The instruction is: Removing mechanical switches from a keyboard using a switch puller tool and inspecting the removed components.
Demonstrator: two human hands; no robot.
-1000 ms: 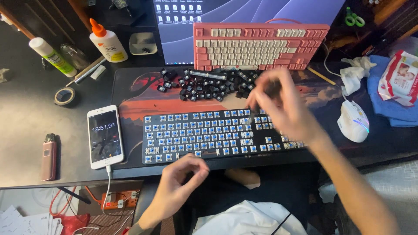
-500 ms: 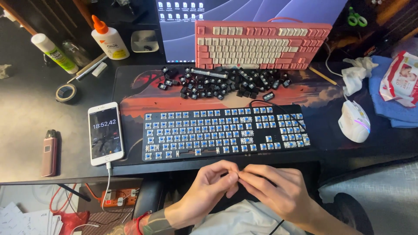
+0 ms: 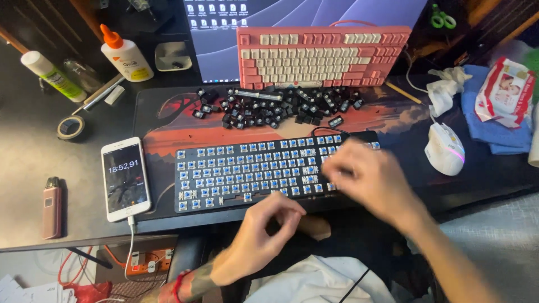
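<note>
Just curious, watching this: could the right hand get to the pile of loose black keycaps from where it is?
Probably yes. The right hand hovers over the bare keyboard, and the keycap pile lies just beyond it on the mat, with nothing standing between.

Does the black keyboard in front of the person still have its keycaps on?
No: the black keyboard shows bare blue switches; loose keycaps lie heaped behind it.

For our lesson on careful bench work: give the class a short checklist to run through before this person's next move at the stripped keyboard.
1. Black keyboard flat on the desk mat: ok.
2. Blue switches bare, caps off: ok where visible; the right end is hidden.
3. Loose black keycaps heaped clear of the keyboard: ok.
4. Right hand position over the keyboard's right end: blurred, contact cannot tell.
5. Left hand fingers pinched together below the desk edge; whether they hold anything: cannot tell.
6. Phone beside the keyboard, screen lit: ok.
</note>
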